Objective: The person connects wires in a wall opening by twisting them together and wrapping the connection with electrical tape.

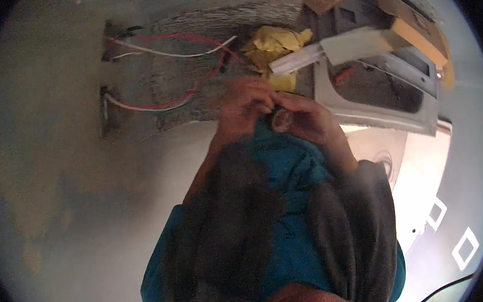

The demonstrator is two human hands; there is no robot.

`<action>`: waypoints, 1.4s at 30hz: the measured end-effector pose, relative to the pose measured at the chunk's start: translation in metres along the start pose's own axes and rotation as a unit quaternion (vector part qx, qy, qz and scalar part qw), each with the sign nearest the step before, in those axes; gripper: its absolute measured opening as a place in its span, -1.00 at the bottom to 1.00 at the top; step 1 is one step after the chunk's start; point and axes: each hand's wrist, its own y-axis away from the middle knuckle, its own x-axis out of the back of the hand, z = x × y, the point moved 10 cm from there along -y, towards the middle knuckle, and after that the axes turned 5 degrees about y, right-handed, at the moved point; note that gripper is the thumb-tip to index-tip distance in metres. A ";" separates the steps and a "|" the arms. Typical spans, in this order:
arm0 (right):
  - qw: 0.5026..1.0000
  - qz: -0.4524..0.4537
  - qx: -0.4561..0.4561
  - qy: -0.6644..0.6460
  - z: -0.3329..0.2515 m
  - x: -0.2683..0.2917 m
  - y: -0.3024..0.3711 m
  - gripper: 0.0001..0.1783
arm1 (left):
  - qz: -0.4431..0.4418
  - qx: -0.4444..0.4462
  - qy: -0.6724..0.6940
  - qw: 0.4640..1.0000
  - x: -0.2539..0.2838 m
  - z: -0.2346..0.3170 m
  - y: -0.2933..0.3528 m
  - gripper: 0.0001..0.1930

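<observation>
Below the crumpled yellow sheet (275, 40), a small round object (281, 120), probably light, stiff and best gripped by its rim, is held in the right hand (311, 118), while whether anything is grasped by the left hand (245, 105) cannot be told.

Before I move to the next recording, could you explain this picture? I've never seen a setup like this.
There is no machine here: the work is done with two bare hands. The single picture comes from a wide fisheye camera on the person's head, looking down, so straight edges bend near its rim. The left hand and right hand meet near the centre. The right seems to hold a small round object, too blurred to identify; the left hand's grip is unclear. Beyond them, red and white wires come from two dark openings at the left. Crumpled yellow material lies beside a pale strip, with a cardboard box farther right.
</observation>
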 end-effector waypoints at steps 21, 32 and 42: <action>0.986 0.110 -0.072 0.102 0.005 0.010 0.030 -0.63 | 0.039 0.089 0.204 0.974 -0.024 0.007 -0.004 -0.68; 0.958 0.136 0.038 0.250 -0.020 0.034 0.036 -0.76 | 0.049 0.159 0.072 0.983 0.005 -0.020 -0.057 -0.93; 0.850 0.323 0.255 0.330 -0.069 0.059 0.046 -0.76 | -0.337 0.069 -0.559 0.754 0.017 -0.108 -0.080 -0.92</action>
